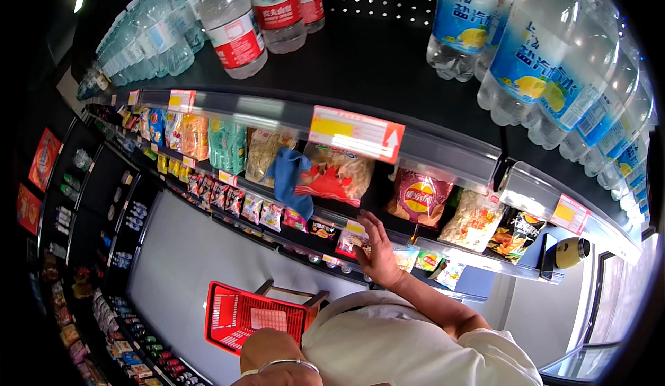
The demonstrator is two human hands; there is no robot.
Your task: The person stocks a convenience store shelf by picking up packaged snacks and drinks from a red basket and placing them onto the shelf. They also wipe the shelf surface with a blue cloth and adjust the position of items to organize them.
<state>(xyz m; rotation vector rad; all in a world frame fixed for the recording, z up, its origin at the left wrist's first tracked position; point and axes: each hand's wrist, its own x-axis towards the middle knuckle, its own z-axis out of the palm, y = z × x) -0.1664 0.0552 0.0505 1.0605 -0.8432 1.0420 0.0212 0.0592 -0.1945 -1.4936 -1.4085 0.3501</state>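
My right hand is raised at the front edge of the snack shelf with its fingers apart and nothing in it. Right beside its fingertips is a red snack pack. Higher up and to the left, a blue cloth hangs over the shelf edge, against a bag of pale snacks with red print. My left wrist, wearing a silver bangle, shows at the bottom edge. Most of my left hand is cut off there, so its fingers and anything in them are hidden.
A red shopping basket stands on the grey floor beside a wooden-legged stool. Red-labelled water bottles and lemon soda bottles line the upper shelf. A phone and tumbler sit at the right. More stocked shelving runs left.
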